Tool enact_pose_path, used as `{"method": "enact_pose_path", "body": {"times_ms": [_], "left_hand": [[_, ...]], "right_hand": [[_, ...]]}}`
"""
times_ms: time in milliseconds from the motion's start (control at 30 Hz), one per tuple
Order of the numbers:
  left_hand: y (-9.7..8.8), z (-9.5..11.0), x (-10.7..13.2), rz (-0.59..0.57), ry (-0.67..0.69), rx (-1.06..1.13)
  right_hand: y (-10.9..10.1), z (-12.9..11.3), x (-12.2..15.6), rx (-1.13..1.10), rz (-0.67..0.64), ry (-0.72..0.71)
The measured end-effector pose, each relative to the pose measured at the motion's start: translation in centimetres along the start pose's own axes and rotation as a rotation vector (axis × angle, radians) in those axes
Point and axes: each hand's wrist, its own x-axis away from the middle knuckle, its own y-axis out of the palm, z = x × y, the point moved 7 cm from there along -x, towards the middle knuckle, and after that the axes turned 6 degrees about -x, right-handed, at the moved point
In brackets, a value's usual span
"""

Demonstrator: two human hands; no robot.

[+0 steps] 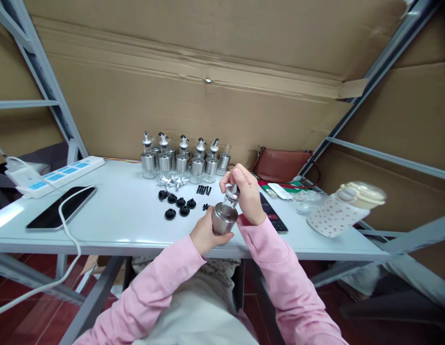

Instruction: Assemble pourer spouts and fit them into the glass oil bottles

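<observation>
Near the table's front edge, my left hand (204, 232) is wrapped around the steel-sleeved body of a glass oil bottle (223, 219). My right hand (248, 191) closes its fingers on the pour spout (232, 192) at the top of the bottle's neck. The bottle leans slightly. Beyond my hands stand several finished-looking bottles (182, 163) with spouts, in a row, and some without spouts behind them. Black round stoppers (170, 213), black narrow pieces (204, 189) and a heap of silver-white spout parts (173, 182) lie before the row.
At left are a power strip (69, 173), a phone (60, 208) and a white cable (66, 225). Another phone (272, 215) lies right of my hands. A brown bag (281, 164) and a dotted water bottle (339, 213) are farther right. Cardboard (208, 110) backs the table.
</observation>
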Motion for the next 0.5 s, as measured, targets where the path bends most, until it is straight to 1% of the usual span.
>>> {"method": "enact_pose_path", "body": {"times_ms": [233,500], "left_hand": [[0.13,-0.27,-0.05,-0.010,-0.013,0.012],[0.64,-0.59,-0.16,-0.046,0.032,0.009]], "right_hand": [[-0.14,0.53,0.39,0.013,0.028,-0.007],[-0.31,0.73,0.76,0.006,0.008,-0.014]]}}
